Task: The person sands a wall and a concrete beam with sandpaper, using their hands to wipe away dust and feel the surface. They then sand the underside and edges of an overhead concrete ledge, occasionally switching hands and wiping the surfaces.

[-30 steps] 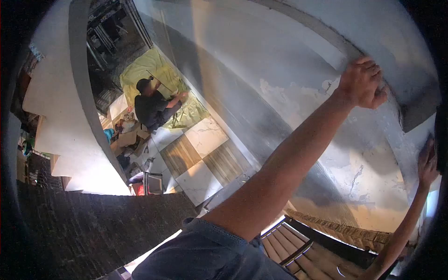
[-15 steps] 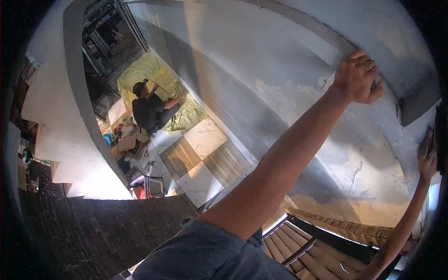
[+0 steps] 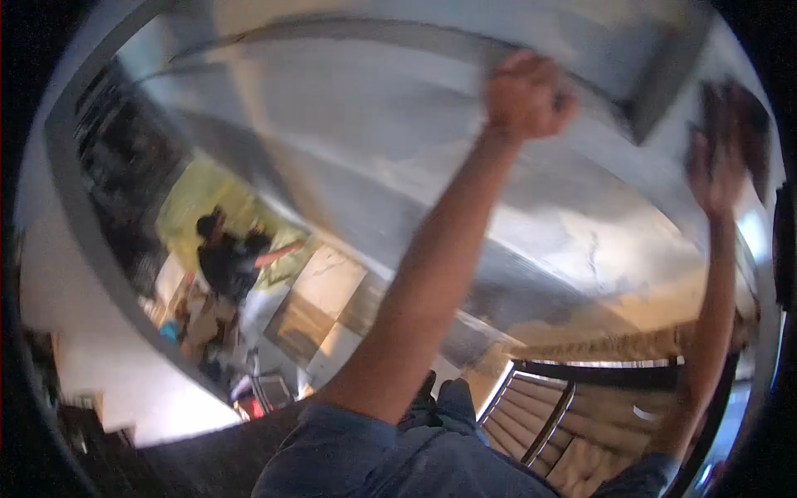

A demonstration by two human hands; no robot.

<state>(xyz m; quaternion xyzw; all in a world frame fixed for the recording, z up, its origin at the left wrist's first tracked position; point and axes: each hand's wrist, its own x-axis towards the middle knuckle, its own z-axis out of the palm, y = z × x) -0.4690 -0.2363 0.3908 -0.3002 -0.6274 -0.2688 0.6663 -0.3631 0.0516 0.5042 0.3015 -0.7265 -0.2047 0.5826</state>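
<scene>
My left hand is raised at the end of a stretched arm, beside the dark lower edge of a ledge on the grey wall. Its fingers are curled closed, and anything inside them is hidden. Further right, my right hand reaches up with its fingers stretched out, near the wall by the ledge's corner. A dark shape lies just beyond those fingers; blur keeps me from telling whether it is a shadow or an object.
Far below, a person in dark clothes sits by a yellowish sheet on the tiled floor. Cardboard and clutter lie beside them. A slatted wooden surface with dark bars is beneath my right arm. A curved white panel stands left.
The view has swung to the right, so both hands sit further left in it. My right hand shows more fully, higher up. The person below has an arm stretched outward.
</scene>
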